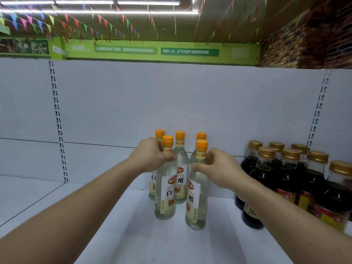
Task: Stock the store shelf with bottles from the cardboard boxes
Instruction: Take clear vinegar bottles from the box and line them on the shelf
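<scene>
Several clear vinegar bottles with orange caps stand upright on the white shelf. My left hand grips the shoulder of the front left bottle. My right hand grips the shoulder of the front right bottle. Both front bottles rest on the shelf. Three more clear bottles stand behind them, the middle one against the back panel. No cardboard box is in view.
A group of dark sauce bottles with gold caps stands on the shelf to the right, close to my right forearm. The white back panel rises behind. The left shelf bay holds nothing.
</scene>
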The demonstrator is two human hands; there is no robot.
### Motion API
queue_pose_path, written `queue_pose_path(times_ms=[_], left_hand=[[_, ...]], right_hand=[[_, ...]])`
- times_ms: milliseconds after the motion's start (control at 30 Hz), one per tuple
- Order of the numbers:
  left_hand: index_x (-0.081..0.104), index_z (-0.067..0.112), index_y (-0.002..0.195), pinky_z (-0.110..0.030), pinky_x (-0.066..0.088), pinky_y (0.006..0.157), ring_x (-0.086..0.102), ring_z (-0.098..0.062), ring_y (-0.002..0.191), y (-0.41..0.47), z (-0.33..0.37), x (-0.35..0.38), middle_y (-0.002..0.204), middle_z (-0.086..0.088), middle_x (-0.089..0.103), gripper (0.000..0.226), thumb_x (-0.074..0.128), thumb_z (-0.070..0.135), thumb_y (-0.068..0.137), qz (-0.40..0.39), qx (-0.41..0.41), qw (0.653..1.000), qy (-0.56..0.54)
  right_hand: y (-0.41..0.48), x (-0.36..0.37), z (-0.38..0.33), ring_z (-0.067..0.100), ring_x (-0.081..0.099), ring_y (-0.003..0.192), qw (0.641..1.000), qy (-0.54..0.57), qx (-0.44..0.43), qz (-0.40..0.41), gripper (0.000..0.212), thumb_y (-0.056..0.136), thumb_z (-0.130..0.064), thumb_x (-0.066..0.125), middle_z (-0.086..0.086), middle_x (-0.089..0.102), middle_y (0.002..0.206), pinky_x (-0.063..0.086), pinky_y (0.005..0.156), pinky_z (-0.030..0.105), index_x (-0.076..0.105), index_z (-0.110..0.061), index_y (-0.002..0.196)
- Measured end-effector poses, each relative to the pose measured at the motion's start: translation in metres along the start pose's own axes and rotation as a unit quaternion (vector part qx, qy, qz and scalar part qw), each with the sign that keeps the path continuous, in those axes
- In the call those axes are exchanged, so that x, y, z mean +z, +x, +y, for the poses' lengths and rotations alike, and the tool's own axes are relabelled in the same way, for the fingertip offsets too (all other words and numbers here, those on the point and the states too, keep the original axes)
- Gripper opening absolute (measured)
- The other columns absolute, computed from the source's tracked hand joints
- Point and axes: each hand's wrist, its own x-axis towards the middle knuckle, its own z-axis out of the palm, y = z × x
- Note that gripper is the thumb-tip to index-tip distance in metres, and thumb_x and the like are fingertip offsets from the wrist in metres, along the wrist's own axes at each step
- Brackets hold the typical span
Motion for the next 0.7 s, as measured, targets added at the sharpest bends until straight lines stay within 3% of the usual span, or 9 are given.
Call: queue_pose_path(times_ms=[133, 333, 533, 700], left_hand=[[0.075, 0.011, 0.096, -0.04, 0.065, 0.063, 0.074, -0.024, 0.082, 0.006, -0.004, 0.002, 0.093, -0.007, 0.075, 0.036, 0.086, 0.042, 0.084, -0.023, -0.011, 0.999, -0.04], [0.077, 0.017, 0.105, -0.037, 0.065, 0.07, 0.074, -0.02, 0.092, 0.013, -0.008, 0.005, 0.102, -0.002, 0.077, 0.027, 0.082, 0.038, 0.089, -0.046, -0.015, 0.996, -0.081], [0.079, 0.018, 0.104, -0.052, 0.064, 0.082, 0.075, -0.028, 0.099, 0.016, -0.009, 0.009, 0.103, -0.004, 0.079, 0.016, 0.08, 0.028, 0.091, -0.061, -0.023, 0.99, -0.122], [0.078, 0.018, 0.107, -0.046, 0.064, 0.084, 0.073, -0.023, 0.099, 0.017, -0.006, 0.015, 0.102, 0.0, 0.078, 0.019, 0.078, 0.03, 0.092, -0.057, -0.009, 0.992, -0.109]], right_hand=[[0.004, -0.008, 0.003, 0.007, 0.063, 0.087, 0.997, 0.062, -0.001, -0.044, 0.022, 0.087, -0.044, 0.079, -0.018, 0.063, 0.098, 0.056, 0.06, 0.029, 0.058, -0.037, 0.091], [0.015, -0.018, 0.009, 0.011, 0.071, 0.093, 0.99, 0.104, 0.015, -0.093, 0.013, 0.088, -0.032, 0.08, -0.016, 0.076, 0.094, 0.063, 0.067, 0.032, 0.073, -0.031, 0.099], [0.019, -0.027, 0.006, 0.014, 0.072, 0.097, 0.987, 0.087, 0.024, -0.135, 0.011, 0.095, -0.02, 0.072, -0.006, 0.077, 0.103, 0.062, 0.075, 0.032, 0.071, -0.024, 0.106], [0.019, -0.025, 0.006, 0.01, 0.07, 0.094, 0.987, 0.095, 0.017, -0.125, 0.011, 0.096, -0.017, 0.072, -0.009, 0.076, 0.099, 0.058, 0.071, 0.027, 0.069, -0.026, 0.102]])
